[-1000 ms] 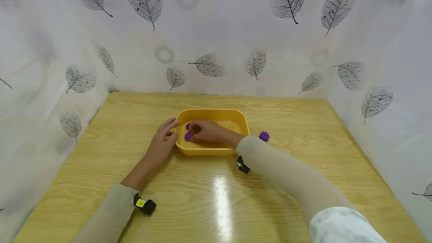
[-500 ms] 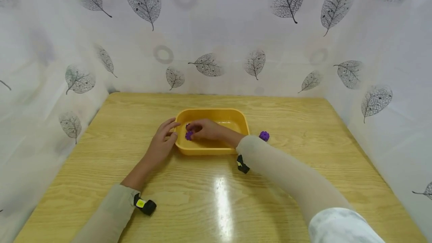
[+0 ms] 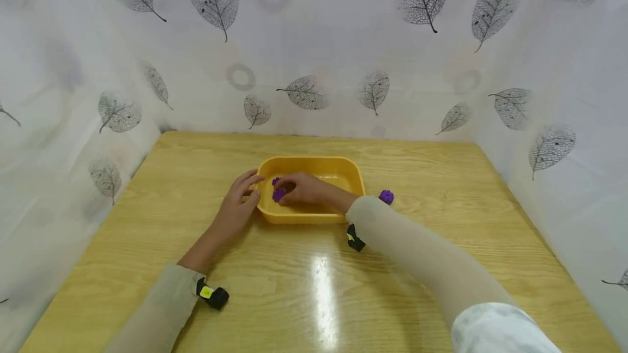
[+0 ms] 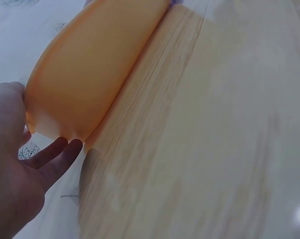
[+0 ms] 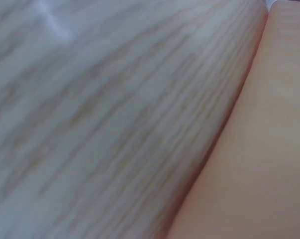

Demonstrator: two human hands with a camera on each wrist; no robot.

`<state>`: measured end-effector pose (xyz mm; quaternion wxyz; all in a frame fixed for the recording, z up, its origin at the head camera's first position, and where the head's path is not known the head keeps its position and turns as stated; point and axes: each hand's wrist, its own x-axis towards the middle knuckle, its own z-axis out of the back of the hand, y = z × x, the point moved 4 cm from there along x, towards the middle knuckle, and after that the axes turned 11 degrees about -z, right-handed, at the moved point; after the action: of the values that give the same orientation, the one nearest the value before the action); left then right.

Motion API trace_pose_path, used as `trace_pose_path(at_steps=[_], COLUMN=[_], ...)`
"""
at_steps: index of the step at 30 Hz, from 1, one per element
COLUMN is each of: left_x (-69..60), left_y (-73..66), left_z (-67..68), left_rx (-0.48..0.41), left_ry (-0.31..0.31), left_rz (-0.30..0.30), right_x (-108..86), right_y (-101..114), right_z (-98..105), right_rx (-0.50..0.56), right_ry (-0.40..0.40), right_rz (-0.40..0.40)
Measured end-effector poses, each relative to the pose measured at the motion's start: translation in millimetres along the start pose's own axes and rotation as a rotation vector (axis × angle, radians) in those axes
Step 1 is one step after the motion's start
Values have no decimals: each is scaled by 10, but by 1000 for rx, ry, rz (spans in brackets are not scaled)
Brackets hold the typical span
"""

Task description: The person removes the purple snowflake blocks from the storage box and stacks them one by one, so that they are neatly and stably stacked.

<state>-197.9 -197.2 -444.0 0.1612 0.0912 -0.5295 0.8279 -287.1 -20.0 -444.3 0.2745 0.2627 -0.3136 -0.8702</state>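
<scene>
A yellow plastic tray (image 3: 316,218) stands on the wooden table, holding small purple flower-shaped pieces. My left hand (image 3: 237,208) rests at its left end, relaxed fingers touching the rim; in the left wrist view, fingertips (image 4: 72,144) lie against the outer wall. Inside the tray, my right hand (image 3: 306,188) pinches one purple flower-shaped piece (image 3: 278,195) between thumb and finger. Behind those fingers sits another purple piece (image 3: 276,181), partly covered. Only the table and the tray's outer wall (image 5: 254,149) show in the right wrist view; the right hand is out of it.
One more purple piece (image 3: 386,196) lies on the table (image 3: 275,287) just right of the tray. White cloth (image 3: 314,31) with leaf prints hangs behind the table and on both sides. My right forearm crosses over the tray's right front corner.
The purple piece at my right fingertips has shifted slightly right within the tray. My left hand stays at the tray's left end. The whole head view has moved a little.
</scene>
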Motion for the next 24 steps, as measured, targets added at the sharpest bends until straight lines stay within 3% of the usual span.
trace_pose_path(at_steps=[8, 15, 24], left_x=[8, 21, 15], left_y=[-18, -45, -3], left_z=[-20, -16, -6], left_rx=[-31, -27, -21], left_ry=[8, 21, -2], left_rz=[-14, -1, -16], right_x=[-16, -82, -300], right_y=[-20, 57, 76], right_z=[121, 280, 507], right_rx=[25, 24, 78], right_ry=[-53, -118, -208], right_rz=[-10, 28, 59])
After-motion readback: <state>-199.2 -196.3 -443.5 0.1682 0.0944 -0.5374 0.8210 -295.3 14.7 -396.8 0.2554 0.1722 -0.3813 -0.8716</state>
